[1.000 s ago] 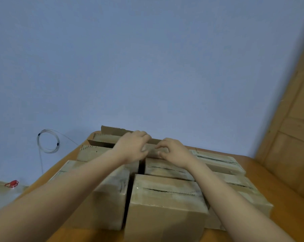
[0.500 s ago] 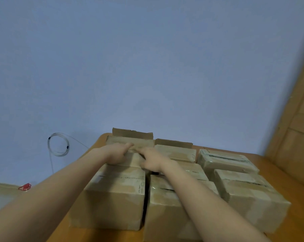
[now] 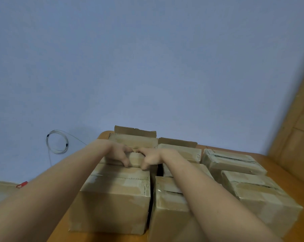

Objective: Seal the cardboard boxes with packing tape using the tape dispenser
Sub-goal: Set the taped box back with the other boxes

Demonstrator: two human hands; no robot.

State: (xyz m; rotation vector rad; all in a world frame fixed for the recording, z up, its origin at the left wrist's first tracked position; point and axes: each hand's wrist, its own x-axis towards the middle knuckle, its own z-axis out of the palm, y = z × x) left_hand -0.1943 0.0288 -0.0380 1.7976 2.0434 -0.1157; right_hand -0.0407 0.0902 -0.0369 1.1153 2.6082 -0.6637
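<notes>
Several brown cardboard boxes stand in rows on a wooden table [image 3: 280,162]. Both my hands are on the middle box of the left column [image 3: 135,160]. My left hand [image 3: 117,153] and my right hand [image 3: 152,157] lie side by side on its top, fingers curled over toward its far edge, thumbs pressed down its near face. The nearest left box [image 3: 112,203] and the nearest middle box [image 3: 168,206] sit under my forearms. The two far boxes [image 3: 135,137] have a rear flap standing up. No tape dispenser is in view.
A coil of thin wire [image 3: 57,142] hangs on the blue wall at left. A small red object [image 3: 22,184] lies on a pale surface at far left. A wooden panel [image 3: 297,137] rises at right. Right-column boxes [image 3: 235,161] show dark top seams.
Both hands have come from the far row toward me and to the left, onto the middle box of the left column. Their thumbs now hang down its near face.
</notes>
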